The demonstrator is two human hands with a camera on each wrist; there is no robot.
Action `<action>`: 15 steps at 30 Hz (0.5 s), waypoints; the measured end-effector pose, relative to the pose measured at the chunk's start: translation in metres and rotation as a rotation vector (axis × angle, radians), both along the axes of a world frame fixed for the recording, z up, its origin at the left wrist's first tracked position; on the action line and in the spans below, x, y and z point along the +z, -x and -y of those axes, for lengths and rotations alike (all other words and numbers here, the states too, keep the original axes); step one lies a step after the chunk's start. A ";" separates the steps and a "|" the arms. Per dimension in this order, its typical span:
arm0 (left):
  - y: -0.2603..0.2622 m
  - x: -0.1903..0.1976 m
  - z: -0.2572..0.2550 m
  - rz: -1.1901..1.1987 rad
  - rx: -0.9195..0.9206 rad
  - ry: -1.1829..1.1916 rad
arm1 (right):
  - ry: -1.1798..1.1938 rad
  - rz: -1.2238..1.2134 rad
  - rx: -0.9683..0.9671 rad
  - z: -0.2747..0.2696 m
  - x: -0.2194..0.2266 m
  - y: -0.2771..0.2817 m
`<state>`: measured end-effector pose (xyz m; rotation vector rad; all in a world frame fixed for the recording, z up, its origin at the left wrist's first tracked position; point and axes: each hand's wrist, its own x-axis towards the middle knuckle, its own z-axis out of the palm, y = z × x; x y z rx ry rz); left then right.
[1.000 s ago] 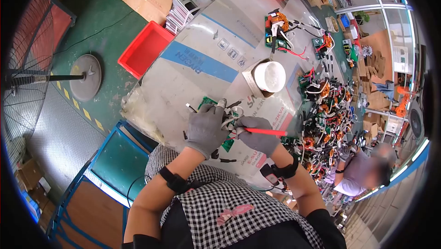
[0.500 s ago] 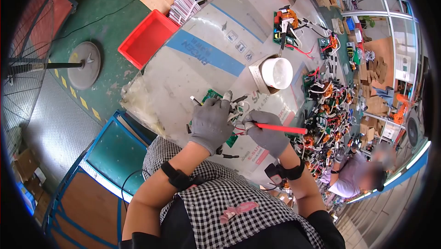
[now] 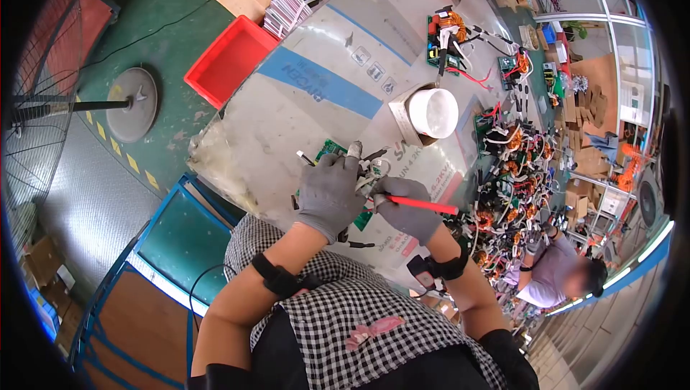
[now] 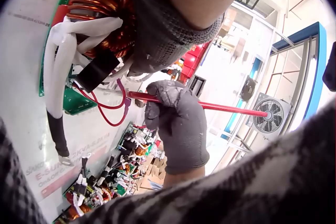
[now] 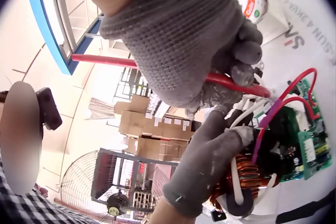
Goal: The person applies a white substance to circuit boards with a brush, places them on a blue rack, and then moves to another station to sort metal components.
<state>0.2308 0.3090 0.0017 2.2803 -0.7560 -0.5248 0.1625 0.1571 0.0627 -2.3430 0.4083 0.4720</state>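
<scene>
My gloved right hand (image 3: 406, 207) grips a red stick (image 3: 424, 205) in its curled fingers. In the right wrist view the stick's end (image 5: 260, 91) is close to white cables (image 5: 254, 109) and a thin red wire (image 5: 299, 99) on a green circuit board (image 5: 313, 153). My gloved left hand (image 3: 330, 192) lies over that board; its thumb and finger pinch at the white cables beside a copper-wound coil (image 5: 247, 174). In the left wrist view the coil (image 4: 102, 11) stands on the board, with a thick white cable (image 4: 59, 71) hanging from it. The left fingertips are hidden there.
A white tub (image 3: 433, 113) stands in a cardboard box beyond my hands. More boards with coils (image 3: 449, 34) lie at the back, and a dense pile of them (image 3: 507, 196) at the right. Left of the table are a red bin (image 3: 230, 59) and a fan base (image 3: 134, 104). Another person (image 3: 553, 271) works at right.
The head view has shifted slightly. The red stick swung outward to the right, then came back in toward the board with my right hand. My left hand stays over the board.
</scene>
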 end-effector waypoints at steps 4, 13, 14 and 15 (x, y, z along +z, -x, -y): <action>0.002 -0.005 0.000 0.037 -0.001 -0.002 | -0.062 -0.019 -0.050 0.007 0.013 0.000; 0.002 -0.003 0.001 -0.016 -0.007 -0.029 | 0.076 0.133 0.016 0.020 -0.001 -0.007; 0.002 -0.004 0.001 -0.016 -0.008 -0.015 | 0.096 0.135 0.040 0.021 -0.003 -0.008; 0.002 -0.004 0.001 -0.017 -0.007 -0.003 | 0.126 0.096 0.045 0.021 0.001 -0.010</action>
